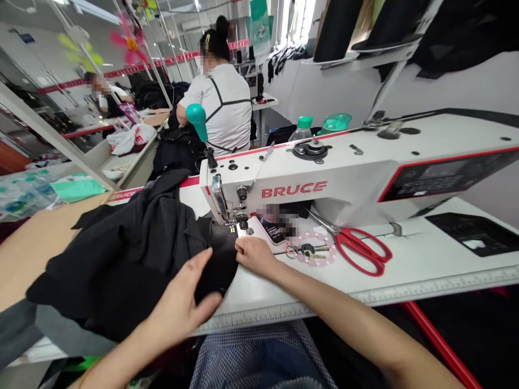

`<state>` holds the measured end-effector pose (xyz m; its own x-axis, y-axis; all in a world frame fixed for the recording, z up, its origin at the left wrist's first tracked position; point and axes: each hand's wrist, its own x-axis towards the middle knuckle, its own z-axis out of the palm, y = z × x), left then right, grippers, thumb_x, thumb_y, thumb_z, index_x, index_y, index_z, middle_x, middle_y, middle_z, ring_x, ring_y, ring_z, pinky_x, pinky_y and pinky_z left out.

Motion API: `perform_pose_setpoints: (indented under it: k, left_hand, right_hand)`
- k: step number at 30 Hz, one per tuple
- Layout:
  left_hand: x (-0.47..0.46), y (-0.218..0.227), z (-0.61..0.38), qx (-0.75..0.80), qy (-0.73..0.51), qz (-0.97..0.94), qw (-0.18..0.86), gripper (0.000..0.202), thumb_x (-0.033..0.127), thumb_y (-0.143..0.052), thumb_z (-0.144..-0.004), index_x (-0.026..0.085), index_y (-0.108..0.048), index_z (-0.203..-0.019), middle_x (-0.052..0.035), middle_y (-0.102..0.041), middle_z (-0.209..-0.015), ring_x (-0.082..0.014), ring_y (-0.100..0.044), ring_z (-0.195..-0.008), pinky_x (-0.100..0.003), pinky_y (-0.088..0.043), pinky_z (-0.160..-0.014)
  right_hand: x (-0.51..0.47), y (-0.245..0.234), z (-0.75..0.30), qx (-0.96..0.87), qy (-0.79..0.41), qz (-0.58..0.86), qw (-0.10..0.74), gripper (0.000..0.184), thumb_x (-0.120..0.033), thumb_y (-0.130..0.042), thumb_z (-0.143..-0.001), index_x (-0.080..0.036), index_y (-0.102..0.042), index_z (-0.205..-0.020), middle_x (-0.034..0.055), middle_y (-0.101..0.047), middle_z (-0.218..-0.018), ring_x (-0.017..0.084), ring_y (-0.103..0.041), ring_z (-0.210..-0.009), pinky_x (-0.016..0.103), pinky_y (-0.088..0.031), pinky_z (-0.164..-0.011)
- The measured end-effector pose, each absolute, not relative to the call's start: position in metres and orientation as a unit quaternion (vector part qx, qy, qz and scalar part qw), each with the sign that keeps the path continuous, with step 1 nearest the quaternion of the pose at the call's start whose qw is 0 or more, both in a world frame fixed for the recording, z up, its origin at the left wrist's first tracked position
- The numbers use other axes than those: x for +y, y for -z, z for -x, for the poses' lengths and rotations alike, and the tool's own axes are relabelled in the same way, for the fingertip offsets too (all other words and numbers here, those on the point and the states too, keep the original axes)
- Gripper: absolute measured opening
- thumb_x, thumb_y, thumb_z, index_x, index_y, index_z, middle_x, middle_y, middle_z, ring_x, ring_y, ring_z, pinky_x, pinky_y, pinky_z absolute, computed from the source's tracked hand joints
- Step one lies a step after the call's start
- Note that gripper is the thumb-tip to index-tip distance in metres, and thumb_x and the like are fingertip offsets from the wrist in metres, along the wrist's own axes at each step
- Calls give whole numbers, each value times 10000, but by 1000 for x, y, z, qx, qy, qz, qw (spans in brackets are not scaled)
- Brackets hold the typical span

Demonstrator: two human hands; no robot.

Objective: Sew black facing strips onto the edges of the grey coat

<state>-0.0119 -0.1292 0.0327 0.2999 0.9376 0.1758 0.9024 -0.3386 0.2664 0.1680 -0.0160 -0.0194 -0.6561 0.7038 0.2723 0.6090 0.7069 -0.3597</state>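
"Where's the black fabric (101,265)?"
"On the tabletop (259,292), reaching the sewing machine (324,167). Left hand (182,297): grip spread loosely over it. Right hand (255,255): fingers curled beside its edge; whether they're gripping, I can't tell."

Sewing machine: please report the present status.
Left hand open over black cloth. Right hand curled at cloth's edge. Scissors, keys off to the right.

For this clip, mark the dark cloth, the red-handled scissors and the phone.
Dark cloth (125,259), head view: on its bunched middle.
Red-handled scissors (343,237), head view: on a handle, near the pivot.
Phone (274,231), head view: on its screen.
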Motion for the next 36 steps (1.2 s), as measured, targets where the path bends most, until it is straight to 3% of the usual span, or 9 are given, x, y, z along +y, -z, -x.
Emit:
perform_pose_setpoints:
  k: [3, 7, 12, 16, 19, 24, 27, 31, 36]
  left_hand:
    - [-189, -9, 19, 565, -112, -812, -92, 784, 306, -555, -745, 121, -115, -1366, -226, -314, -1352, -307, -383, -1200, -475, -390, -924]
    - [-211, -4, 53, 664, -50, -745, -42, 551, 103, -464, -690, 99, -386, -1235, -145, -618, -986, -256, -579, -923, -419, -452, -831]
    - [-177, -88, 91, 736, -54, -642, 208, 324, 199, -411, -673, 164, -565, -956, -7, -655, -821, -181, -612, -737, -261, -487, -690]
    - [-134, -152, 102, 771, -116, -612, 131, 404, 237, -363, -710, 163, -524, -1073, -8, -660, -829, -180, -616, -737, -265, -497, -655]
    - [-102, -170, 106, 773, -89, -627, 21, 377, 190, -391, -696, 182, -561, -1032, -45, -648, -881, -229, -606, -810, -335, -485, -732]
    - [-90, -141, 85, 701, -44, -699, -136, 438, 136, -361, -742, 100, -500, -1156, -187, -564, -1080, -327, -506, -1040, -522, -357, -897]
    - [-115, -99, 61, 622, -22, -778, -89, 416, 186, -374, -786, 154, -496, -1182, -122, -492, -1224, -226, -432, -1155, -375, -334, -988]
    - [-137, -61, 60, 639, 25, -763, 97, 486, 344, -263, -860, 153, -364, -1295, -105, -422, -1306, -186, -406, -1191, -325, -339, -990]
    - [-117, -54, 105, 710, 51, -695, 105, 686, 604, -352, -763, 135, -417, -1260, -166, -514, -1207, -303, -490, -1105, -421, -374, -926]
  right_hand:
    - [-27, 18, -164, -912, -132, 321, 219, 124, -250, -487, -807, -165, -549, -741, 14, -567, -732, 136, -507, -703, 233, -335, -600]
    - [-59, 14, -155, -944, -135, 207, 220, 263, -410, -519, -789, -157, -590, -792, 59, -598, -829, 194, -505, -870, 349, -325, -845]
    - [-90, 12, -146, -961, -36, 147, 233, 382, -318, -473, -830, -94, -487, -1140, 140, -521, -1156, 244, -448, -1047, 422, -263, -933]
    - [-98, 12, -136, -968, 25, 75, 240, 322, -118, -317, -874, -115, -481, -1151, 99, -477, -1244, 210, -391, -1136, 370, -276, -930]
    - [-103, 9, -124, -977, 15, 56, 203, 303, -232, -401, -850, -82, -521, -1084, 136, -535, -1160, 236, -446, -1064, 386, -331, -867]
    - [-118, 4, -101, -977, -18, 155, 148, 407, -343, -509, -783, -43, -550, -1055, 198, -574, -1071, 290, -502, -967, 510, -301, -892]
    - [-125, 0, -82, -968, -37, 213, 125, 253, -146, -432, -814, -29, -602, -961, 210, -620, -949, 292, -549, -907, 564, -251, -919]
    - [-124, -20, -52, -960, -88, 248, 98, 254, -76, -414, -801, -36, -618, -946, 226, -637, -903, 314, -587, -857, 638, -258, -853]
    - [-119, -38, -70, -969, -177, 150, 91, 153, -238, -496, -811, -187, -641, -803, 37, -678, -778, 180, -616, -754, 349, -431, -760]
